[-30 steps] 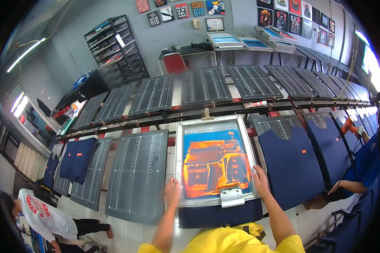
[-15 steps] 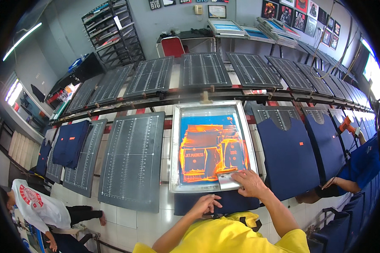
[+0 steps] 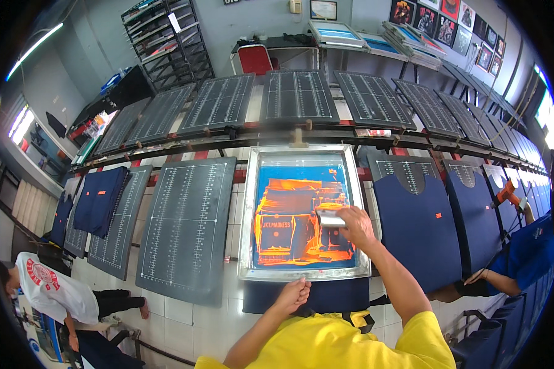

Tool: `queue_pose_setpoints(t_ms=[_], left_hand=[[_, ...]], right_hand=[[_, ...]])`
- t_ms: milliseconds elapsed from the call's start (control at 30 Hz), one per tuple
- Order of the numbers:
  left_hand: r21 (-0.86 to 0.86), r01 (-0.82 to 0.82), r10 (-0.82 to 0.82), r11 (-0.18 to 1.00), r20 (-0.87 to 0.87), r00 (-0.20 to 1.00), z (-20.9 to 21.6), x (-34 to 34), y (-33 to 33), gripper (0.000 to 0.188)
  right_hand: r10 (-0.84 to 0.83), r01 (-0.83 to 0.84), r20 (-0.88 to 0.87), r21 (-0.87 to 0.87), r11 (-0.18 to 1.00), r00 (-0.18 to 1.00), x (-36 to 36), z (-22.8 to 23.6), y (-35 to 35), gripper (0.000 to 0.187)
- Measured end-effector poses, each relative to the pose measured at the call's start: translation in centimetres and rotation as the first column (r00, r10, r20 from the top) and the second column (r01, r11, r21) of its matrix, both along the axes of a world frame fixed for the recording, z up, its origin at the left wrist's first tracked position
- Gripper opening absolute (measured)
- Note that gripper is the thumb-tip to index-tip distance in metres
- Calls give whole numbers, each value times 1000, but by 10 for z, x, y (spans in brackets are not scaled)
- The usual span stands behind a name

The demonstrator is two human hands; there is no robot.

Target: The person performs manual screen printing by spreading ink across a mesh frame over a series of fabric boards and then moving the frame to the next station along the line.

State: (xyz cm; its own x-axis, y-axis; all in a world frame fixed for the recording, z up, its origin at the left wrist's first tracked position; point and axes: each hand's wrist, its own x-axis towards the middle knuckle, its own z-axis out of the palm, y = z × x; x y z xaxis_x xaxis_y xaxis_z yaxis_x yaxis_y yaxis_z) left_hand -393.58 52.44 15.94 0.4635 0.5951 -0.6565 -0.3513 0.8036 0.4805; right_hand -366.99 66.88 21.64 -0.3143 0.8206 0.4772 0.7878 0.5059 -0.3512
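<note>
A silver-framed printing screen (image 3: 357, 178) lies in front of me, its blue mesh streaked with orange ink (image 3: 289, 200). My right hand (image 3: 358, 226) grips a metal-handled squeegee (image 3: 330, 218) over the right half of the mesh. The squeegee's lower edge is partly hidden. My left hand (image 3: 291, 296) is closed with the fingers curled, close to the screen's near edge; whether it touches the frame I cannot tell. Navy fabric (image 3: 261, 298) shows beneath the screen's near edge.
Grey marked printing boards (image 3: 188, 227) stand on both sides and in a far row. Navy garment pieces (image 3: 418, 227) cover boards at right; folded navy cloth (image 3: 98, 200) lies at left. A person in blue holds an orange heat gun (image 3: 506, 194). Another person in white (image 3: 55, 289) stands at left.
My right hand has moved the squeegee away from me, from the screen's near edge to mid-mesh. My left hand's fingers have curled closed and risen slightly. The person in white has shifted.
</note>
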Motion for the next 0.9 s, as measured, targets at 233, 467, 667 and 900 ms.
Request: queue_pose_setpoints(t_ms=[233, 467, 667, 900], left_hand=[[6, -76, 76, 997, -25, 997, 3, 4, -7, 32], [21, -78, 78, 997, -39, 996, 20, 8, -10, 43], [84, -89, 97, 992, -87, 992, 22, 10, -16, 47], [617, 170, 182, 768, -466, 866, 43, 25, -6, 38]], right_hand=[[-45, 50, 78, -69, 996, 996, 2, -13, 43, 34], [0, 75, 108, -690, 720, 994, 32, 31, 112, 51], [99, -21, 110, -560, 828, 989, 28, 15, 24, 50], [-10, 15, 35, -137, 990, 999, -3, -4, -84, 38]])
